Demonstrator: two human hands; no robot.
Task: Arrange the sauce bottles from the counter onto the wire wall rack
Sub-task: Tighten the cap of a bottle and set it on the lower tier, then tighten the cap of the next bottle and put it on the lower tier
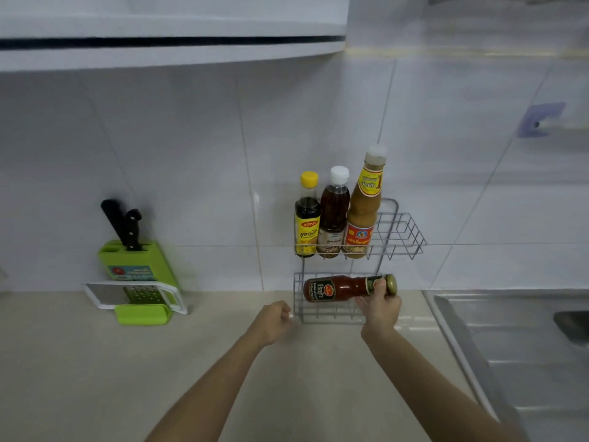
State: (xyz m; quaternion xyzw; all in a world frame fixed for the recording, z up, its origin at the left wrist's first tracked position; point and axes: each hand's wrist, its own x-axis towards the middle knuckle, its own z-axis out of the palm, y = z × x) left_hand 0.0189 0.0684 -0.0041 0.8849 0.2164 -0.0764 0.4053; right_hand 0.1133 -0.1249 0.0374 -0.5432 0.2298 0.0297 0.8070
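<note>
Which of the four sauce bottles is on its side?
The red sauce bottle, held horizontal by the right hand at the lower basket; the other three stand upright above.

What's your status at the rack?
Right hand grips red sauce bottle by the neck, sideways at lower basket. Left hand fisted, empty. Three bottles upright in top basket. Nothing blocking.

White tiled wall [191, 154], beige counter [79, 378]

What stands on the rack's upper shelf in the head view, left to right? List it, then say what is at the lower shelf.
Yellow-capped dark sauce bottle → white-capped reddish-brown bottle → tall tan sauce bottle. At the lower shelf, the right hand holds a red sauce bottle sideways by its neck.
</note>
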